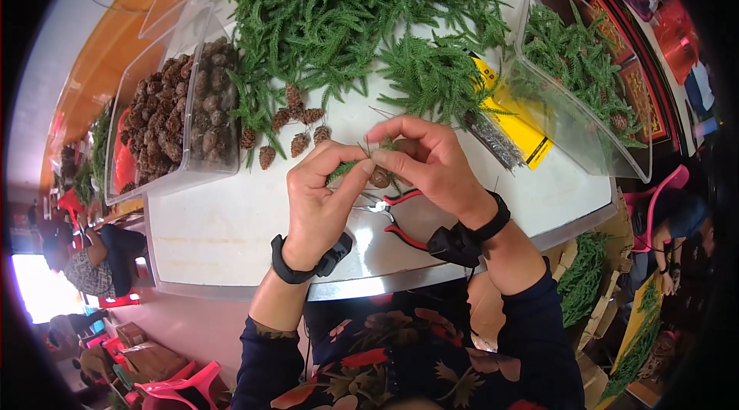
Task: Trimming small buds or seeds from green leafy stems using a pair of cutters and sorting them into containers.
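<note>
Over the near part of the white table, my left hand (314, 187) and my right hand (437, 160) meet, fingertips pinched together. Between them is a small artificial pine sprig (339, 172), its green needles poking out beside the left fingers. A brown pine cone (379, 177) shows just under the fingertips, partly hidden by them. Thin stems or wires run at the pinch, too fine to tell apart. Below the hands lie pliers with red and black handles (399, 234). Several loose pine cones (299, 145) rest beyond my left hand.
A large heap of green sprigs (346, 10) covers the table's far side. At left stands a clear bin (127, 193) of pine cones; at right, another clear bin (631, 167) holds sprigs. A yellow package (531, 133) lies beside silvery wires (499, 144). Other people sit beyond both table sides.
</note>
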`<state>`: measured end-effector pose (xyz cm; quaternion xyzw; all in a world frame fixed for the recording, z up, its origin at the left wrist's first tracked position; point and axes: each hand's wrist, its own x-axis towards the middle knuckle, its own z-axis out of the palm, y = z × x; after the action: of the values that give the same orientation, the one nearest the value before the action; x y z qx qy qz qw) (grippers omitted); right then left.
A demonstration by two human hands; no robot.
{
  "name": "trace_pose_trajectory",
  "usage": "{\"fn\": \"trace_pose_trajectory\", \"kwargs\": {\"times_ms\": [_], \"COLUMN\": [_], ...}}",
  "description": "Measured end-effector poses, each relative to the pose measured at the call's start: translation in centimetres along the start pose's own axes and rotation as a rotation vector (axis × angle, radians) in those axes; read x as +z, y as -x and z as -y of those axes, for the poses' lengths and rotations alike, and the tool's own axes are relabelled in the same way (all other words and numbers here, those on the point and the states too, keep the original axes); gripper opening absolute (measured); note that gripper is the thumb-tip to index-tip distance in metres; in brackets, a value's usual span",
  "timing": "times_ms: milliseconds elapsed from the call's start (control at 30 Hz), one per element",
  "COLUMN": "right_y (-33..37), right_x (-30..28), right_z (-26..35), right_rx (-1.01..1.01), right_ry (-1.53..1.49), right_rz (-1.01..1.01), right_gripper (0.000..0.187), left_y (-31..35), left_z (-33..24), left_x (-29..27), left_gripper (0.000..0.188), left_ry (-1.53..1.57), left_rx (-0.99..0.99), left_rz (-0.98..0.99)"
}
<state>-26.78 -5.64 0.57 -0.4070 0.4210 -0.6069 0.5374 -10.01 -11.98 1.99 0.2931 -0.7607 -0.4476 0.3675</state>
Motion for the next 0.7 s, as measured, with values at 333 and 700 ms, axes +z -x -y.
{"fn": "trace_pose_trajectory", "kwargs": {"times_ms": [333, 700], "right_y": [0.0, -0.6], "right_x": [-0.1, -1.2], "right_z": [1.2, 1.6], "right_rx": [0.078, -0.381], "right_ry": [0.111, 0.623], "right_rz": [0.037, 0.177], "right_gripper": [0.007, 0.017], "left_y": [0.2, -0.1], "left_z": [-0.5, 0.0], "left_x": [-0.1, -0.9], "left_gripper": [0.008, 0.009], "left_ry": [0.296, 0.295], "left_rx": [-0.231, -0.211], "left_rz": [0.132, 0.240]}}
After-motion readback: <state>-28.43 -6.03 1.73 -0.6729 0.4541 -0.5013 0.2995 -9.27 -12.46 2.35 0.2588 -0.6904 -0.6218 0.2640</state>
